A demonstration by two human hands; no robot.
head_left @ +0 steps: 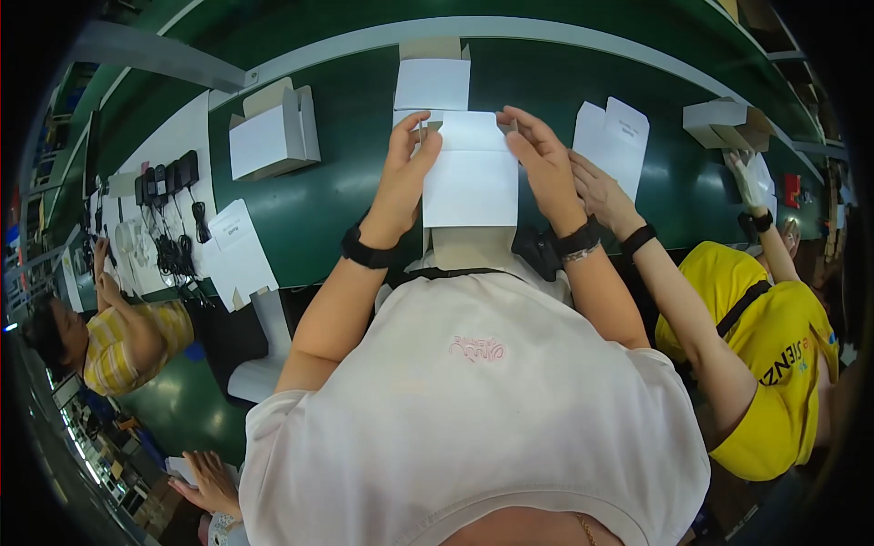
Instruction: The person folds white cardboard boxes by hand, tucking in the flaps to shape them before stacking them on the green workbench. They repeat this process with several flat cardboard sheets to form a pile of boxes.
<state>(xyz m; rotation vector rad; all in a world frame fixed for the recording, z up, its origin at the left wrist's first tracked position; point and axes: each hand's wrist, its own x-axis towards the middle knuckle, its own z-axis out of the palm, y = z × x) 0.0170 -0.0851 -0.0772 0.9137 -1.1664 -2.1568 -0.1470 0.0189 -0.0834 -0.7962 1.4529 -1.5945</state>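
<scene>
A white cardboard box (470, 187) is in front of my chest, between my two hands. My left hand (408, 173) grips its far left corner, thumb on top and fingers bent round the small side flap. In the same way my right hand (543, 164) holds the far right corner, thumb and fingers at the other side flap. A white end flap stands between the thumbs. At the box's near end, brown-grey inner card (469, 246) shows. Just beyond it, another partly folded white box (432, 84) lies on the green table (355, 100).
Close by my right wrist is a co-worker's hand (605, 193), beside a flat white carton (619, 136). Open boxes stand at left (270, 136) and far right (724, 123). Black adapters with cables (167, 182) and a flat carton (238, 246) lie at left, near another person.
</scene>
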